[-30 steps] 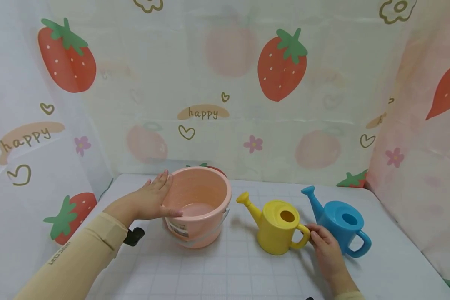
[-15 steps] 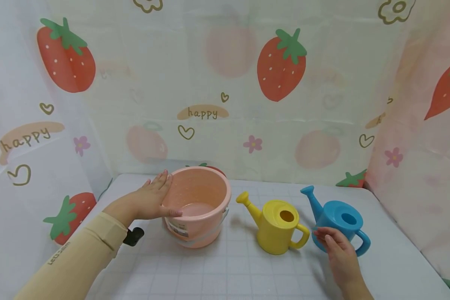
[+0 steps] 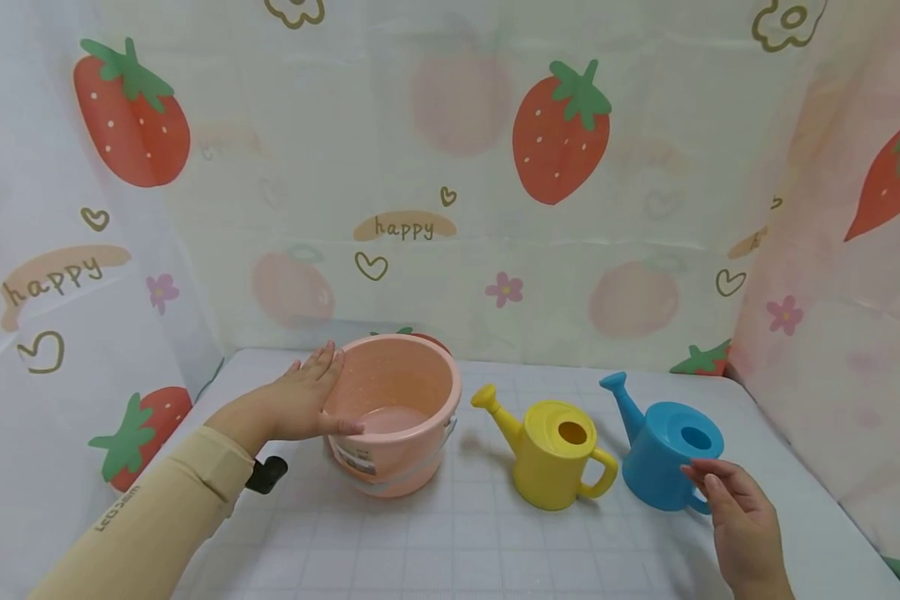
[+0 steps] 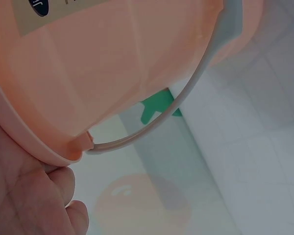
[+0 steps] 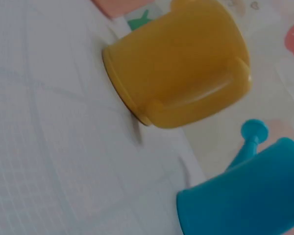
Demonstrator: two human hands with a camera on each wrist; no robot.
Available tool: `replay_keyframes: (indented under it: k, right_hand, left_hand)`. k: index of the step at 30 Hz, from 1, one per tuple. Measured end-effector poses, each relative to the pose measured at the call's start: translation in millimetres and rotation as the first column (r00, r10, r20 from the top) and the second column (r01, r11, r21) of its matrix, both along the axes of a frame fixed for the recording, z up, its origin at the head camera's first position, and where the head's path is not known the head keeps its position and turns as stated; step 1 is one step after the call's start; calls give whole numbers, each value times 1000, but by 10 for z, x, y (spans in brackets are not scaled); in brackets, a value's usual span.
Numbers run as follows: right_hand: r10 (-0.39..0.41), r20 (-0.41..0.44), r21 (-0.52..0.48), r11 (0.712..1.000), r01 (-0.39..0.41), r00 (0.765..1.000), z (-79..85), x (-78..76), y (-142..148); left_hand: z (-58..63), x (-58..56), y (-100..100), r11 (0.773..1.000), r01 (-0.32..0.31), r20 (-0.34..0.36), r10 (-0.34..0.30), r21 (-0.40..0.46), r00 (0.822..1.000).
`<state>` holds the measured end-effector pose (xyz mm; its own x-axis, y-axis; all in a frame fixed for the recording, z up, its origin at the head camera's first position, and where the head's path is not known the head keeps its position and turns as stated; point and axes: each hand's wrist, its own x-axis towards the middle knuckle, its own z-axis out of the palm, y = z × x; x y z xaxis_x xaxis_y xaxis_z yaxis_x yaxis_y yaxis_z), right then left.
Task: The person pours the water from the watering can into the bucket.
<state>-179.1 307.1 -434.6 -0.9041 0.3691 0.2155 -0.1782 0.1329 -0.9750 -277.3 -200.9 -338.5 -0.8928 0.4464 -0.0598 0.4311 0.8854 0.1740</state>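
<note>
A pink bucket (image 3: pixel 401 462) with a pale bail handle (image 4: pixel 152 125) stands upright left of the middle in the head view. My left hand (image 3: pixel 300 400) rests on its left rim, fingers extended and thumb along the front rim. Right of the bucket is a yellow watering can (image 3: pixel 547 467), its spout to the left. Farther right stands a blue watering can (image 3: pixel 656 475). My right hand (image 3: pixel 746 517) is in front of the blue can's handle, mostly hiding it, fingers loosely bent. Contact with the handle cannot be made out. The right wrist view shows both cans but no hand.
The white table (image 3: pixel 450 558) has a faint grid. Behind it and at both sides hang curtains (image 3: pixel 420 167) printed with strawberries. A small black object (image 3: pixel 267 475) is at my left wrist.
My right hand has left the yellow can's handle and moved right, past the blue can's body to its handle side. The left hand stays on the bucket rim.
</note>
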Motion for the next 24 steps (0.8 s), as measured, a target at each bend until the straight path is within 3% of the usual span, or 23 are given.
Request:
replay_keyframes:
  k: [3,5,9,12,15,20,24]
  right_hand:
    - [-51,10,-12,999,52,999,57,36,34]
    - [-129,45,11,992,128,991,65,36,63]
    - [-299,103,76,953,293,949,41,17,145]
    - [-380,139,117,923,366,914,-3,2,230]
    - [-411,166,111,911,397,896,-53,-6,307]
    - [-399,181,41,916,399,899,-141,-22,377]
    - [-383,250,97,924,371,889,-197,-24,389]
  left_hand:
    - [4,3,-7,1000,-4,0,4,-10,1000]
    - [4,1,-9,1000,-4,-1,4,-12,1000]
    - [10,13,-4,1000,3,-4,-3,7,1000]
    - [1,13,-6,1000,-3,-7,3,2,1000]
    - [-2,7,-9,1000,-13,-6,13,-9,1000]
    - [11,18,-4,1000,-5,4,5,4,1000]
    - [19,28,4,1000,-5,5,5,-1,1000]
